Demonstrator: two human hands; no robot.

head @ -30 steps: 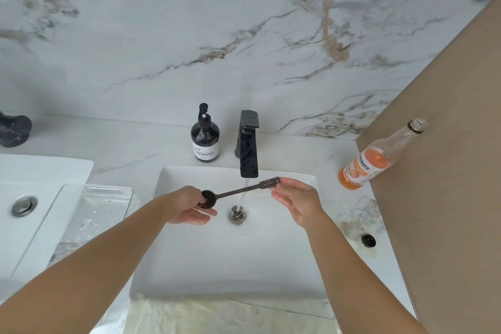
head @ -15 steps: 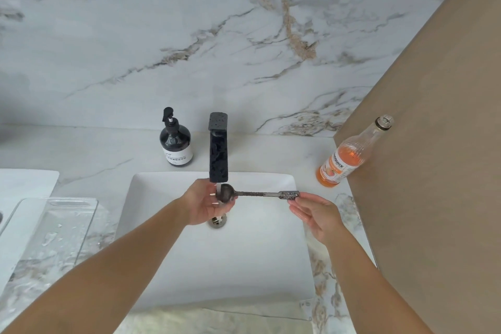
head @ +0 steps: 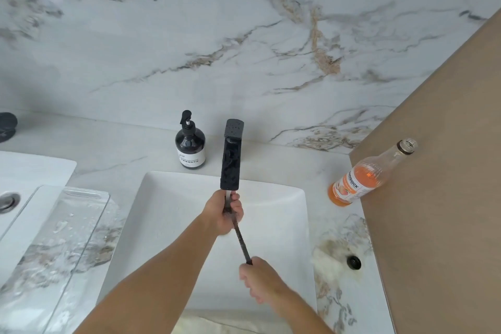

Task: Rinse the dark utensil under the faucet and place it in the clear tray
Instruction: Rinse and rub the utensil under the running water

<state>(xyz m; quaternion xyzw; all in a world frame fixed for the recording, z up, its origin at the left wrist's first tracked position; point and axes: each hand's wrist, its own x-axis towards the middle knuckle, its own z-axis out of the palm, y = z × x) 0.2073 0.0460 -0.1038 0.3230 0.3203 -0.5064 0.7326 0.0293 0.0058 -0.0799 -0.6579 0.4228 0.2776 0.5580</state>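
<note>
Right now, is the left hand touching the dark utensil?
Touching. The head view shows the left hand wrapped around the dark utensil below the faucet.

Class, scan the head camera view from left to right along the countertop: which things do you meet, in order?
Clear tray → dark soap pump bottle → black faucet → orange drink bottle.

Two bare forearms, no sleeves visible, left hand (head: pixel 222 214) and right hand (head: pixel 260 278) bare, no rings, watch or gloves
</note>
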